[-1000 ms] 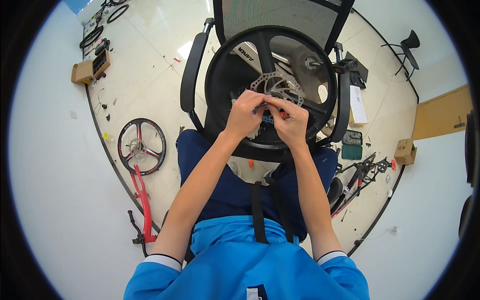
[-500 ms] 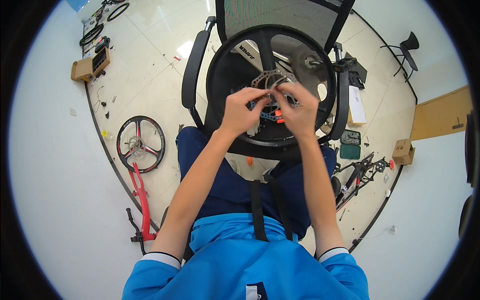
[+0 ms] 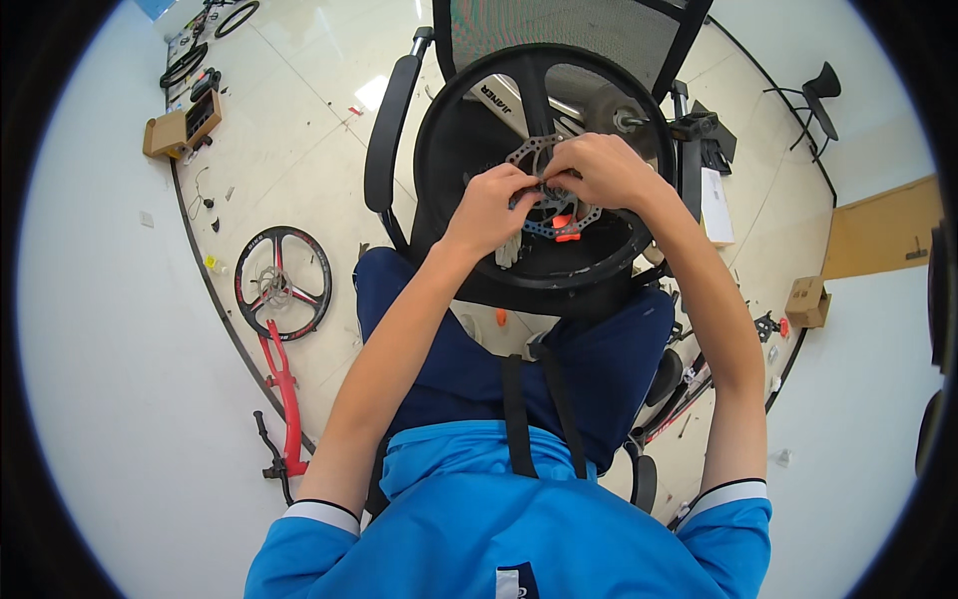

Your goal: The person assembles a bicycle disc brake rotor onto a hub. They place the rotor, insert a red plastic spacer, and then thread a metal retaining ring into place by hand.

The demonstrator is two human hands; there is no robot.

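A black spoked bicycle wheel (image 3: 579, 275) lies flat on the seat of a black office chair (image 3: 392, 135) in front of me. At its hub sits a silver disc brake rotor (image 3: 523, 150), partly covered by my fingers. My left hand (image 3: 486, 215) is pinched at the hub from the left, thumb and fingertips close together. My right hand (image 3: 607, 172) reaches in from the right, its fingers curled and pinched against the same spot. Whatever small part lies between the fingertips is hidden. Beneath the rotor's near edge show an orange piece (image 3: 566, 230) and a whitish cloth-like item (image 3: 508, 252).
On the floor at left lie a three-spoke wheel (image 3: 321, 268) and a red frame part (image 3: 288, 404). An open cardboard box (image 3: 165, 137) is farther back. To the right are a cardboard box (image 3: 806, 302), bike parts and a black chair (image 3: 820, 90) by the wall.
My right hand has turned, its wrist and forearm swinging outward to the right, while its fingertips stay at the hub. My left hand has barely shifted.
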